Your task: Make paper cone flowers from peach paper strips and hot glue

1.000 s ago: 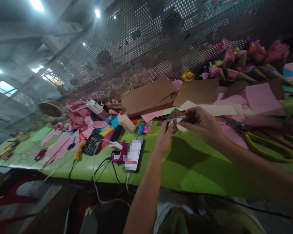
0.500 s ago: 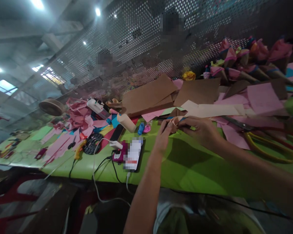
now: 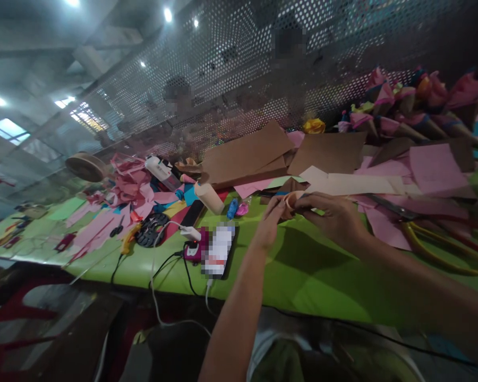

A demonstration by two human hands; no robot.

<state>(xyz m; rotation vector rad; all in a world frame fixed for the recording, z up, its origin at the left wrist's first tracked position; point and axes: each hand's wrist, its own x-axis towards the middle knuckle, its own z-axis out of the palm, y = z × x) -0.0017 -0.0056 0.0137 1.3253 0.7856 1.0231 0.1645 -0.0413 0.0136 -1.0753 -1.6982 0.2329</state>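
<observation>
Over the green table, my left hand (image 3: pixel 271 218) has its fingers closed around a small curl of peach-coloured paper (image 3: pixel 290 203). My right hand (image 3: pixel 331 213) pinches the same curled paper from the other side, palm turned down. Part of the curl is hidden by the fingers. Just left of the hands lie a small blue crumpled piece (image 3: pixel 232 208) and a pink one (image 3: pixel 242 209). A long cream paper strip (image 3: pixel 354 183) lies flat behind my right hand.
Large yellow-and-red-handled scissors (image 3: pixel 442 244) lie at right. A phone (image 3: pixel 220 252) on a cable, a power adapter (image 3: pixel 195 246) and a yellow glue gun (image 3: pixel 129 242) are left. Behind stand brown cardboard (image 3: pixel 242 154) and paper-wrapped flowers (image 3: pixel 434 95) before a perforated panel (image 3: pixel 239 79).
Between my fingers, the peach paper has turned and now shows as a rounder, more upright curl. Both hands stay close together over the same spot, and the view has shifted slightly.
</observation>
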